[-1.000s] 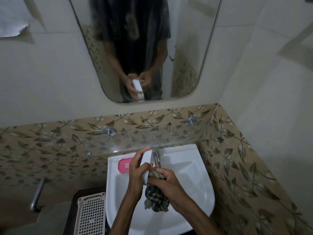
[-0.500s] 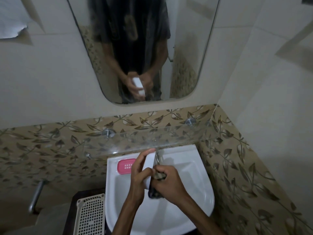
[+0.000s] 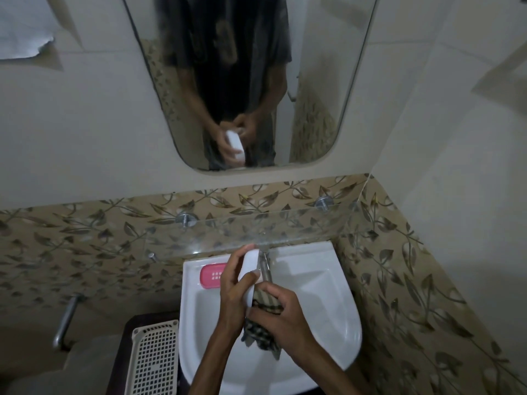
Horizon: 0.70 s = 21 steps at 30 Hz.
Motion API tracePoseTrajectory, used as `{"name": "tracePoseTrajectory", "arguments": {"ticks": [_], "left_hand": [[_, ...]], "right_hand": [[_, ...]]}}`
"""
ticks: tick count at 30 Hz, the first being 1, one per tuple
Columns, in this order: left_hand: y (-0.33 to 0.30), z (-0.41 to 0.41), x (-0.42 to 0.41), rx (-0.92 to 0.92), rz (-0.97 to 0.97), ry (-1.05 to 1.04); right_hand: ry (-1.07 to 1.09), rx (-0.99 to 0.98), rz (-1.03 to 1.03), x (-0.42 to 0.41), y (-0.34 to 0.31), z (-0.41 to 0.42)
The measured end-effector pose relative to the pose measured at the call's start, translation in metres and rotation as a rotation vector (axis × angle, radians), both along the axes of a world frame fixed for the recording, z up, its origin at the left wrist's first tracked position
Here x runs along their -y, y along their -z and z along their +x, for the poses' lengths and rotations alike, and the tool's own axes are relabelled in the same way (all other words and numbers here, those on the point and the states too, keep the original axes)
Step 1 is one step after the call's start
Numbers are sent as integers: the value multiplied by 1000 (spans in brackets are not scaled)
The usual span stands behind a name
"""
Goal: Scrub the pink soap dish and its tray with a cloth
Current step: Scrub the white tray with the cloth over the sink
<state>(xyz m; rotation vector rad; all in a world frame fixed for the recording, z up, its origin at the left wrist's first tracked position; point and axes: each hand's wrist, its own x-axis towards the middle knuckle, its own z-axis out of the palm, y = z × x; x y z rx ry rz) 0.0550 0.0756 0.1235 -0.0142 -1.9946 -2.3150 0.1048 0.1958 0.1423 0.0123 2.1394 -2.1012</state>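
While held upright over sink [image 3: 336, 332], white tray [image 3: 248, 273] gripped by left hand [image 3: 234, 295]; right hand [image 3: 281, 312] clutching cloth [image 3: 263, 332], pressed against tray's right face; pink dish [image 3: 212, 275] left rear rim.

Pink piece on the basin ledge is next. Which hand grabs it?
Left. The left hand is nearest the pink piece, though it grips the white tray; the right hand holds the cloth.

White tray [image 3: 248, 273] held on edge against checked cloth [image 3: 263, 305]; pink dish [image 3: 212, 276] on basin rim.

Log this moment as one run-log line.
left hand holds white tray | right hand rubs cloth on it | pink soap dish on sink rim
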Motion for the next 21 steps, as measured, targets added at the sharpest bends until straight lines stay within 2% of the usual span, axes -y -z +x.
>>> {"name": "tracePoseTrajectory", "arguments": {"ticks": [3,5,8,9,11,15,21], "left_hand": [[-2,1,0,95,22,29],[-8,4,1,244,104,82],[-22,7,6,493,266,145],[-26,8,8,536,289,156],[-28,8,8,543,277,122],[-25,10,3,497,235,3],[-22,15,-4,546,153,-113]], "right_hand": [[22,-152,132,1,2,0],[-2,-252,222,-2,2,-1],[-100,-532,530,-14,2,-6],[-140,-572,603,-17,1,-7],[-197,-513,601,-19,-3,-7],[-210,-344,468,-19,-5,-12],[-54,-344,585,-16,2,-13]]}}
